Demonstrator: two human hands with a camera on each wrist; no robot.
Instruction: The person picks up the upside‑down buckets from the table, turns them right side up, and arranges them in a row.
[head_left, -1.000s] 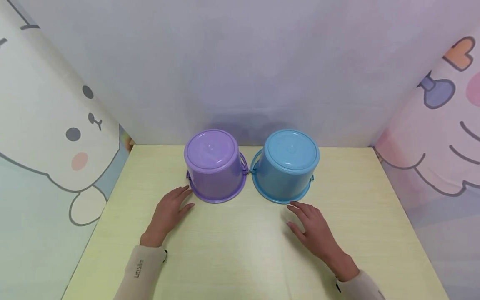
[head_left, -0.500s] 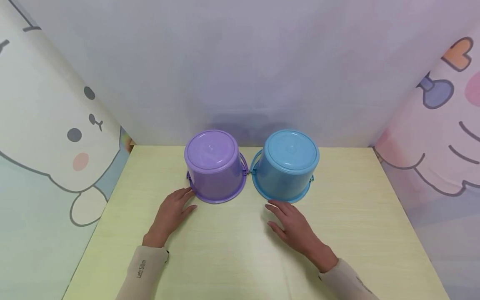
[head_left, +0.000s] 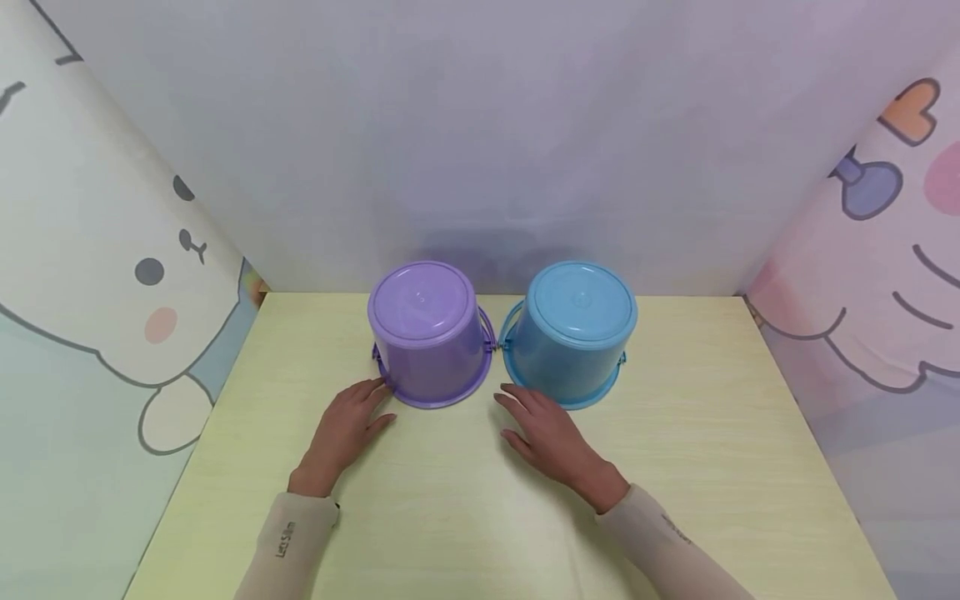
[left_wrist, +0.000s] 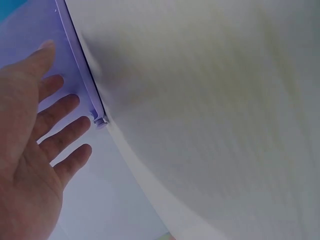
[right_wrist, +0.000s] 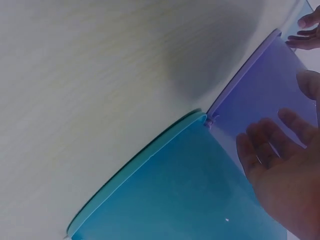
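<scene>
A purple bucket [head_left: 431, 371] and a blue bucket [head_left: 570, 367] stand upside down side by side at the back of the table, their rims almost meeting. My left hand [head_left: 343, 429] has its fingertips at the front left rim of the purple one. In the left wrist view, that hand's fingers [left_wrist: 59, 112] are spread beside the purple wall. My right hand [head_left: 551, 442] hovers with relaxed fingers just in front of the blue bucket's rim, toward the gap. The right wrist view shows its palm [right_wrist: 290, 190] facing both buckets, gripping nothing.
The pale wooden table [head_left: 465, 517] meets a plain light cloth backdrop [head_left: 480, 125] right behind the buckets. Cartoon-printed cloths hang along the left side [head_left: 90, 250] and the right side [head_left: 877, 292]. Each bucket's handle [head_left: 489, 329] is hinged near its rim.
My right hand has moved left along the blue bucket's front, from its right part toward the gap. The left hand has shifted slightly right, closer to the purple rim. The buckets stay put.
</scene>
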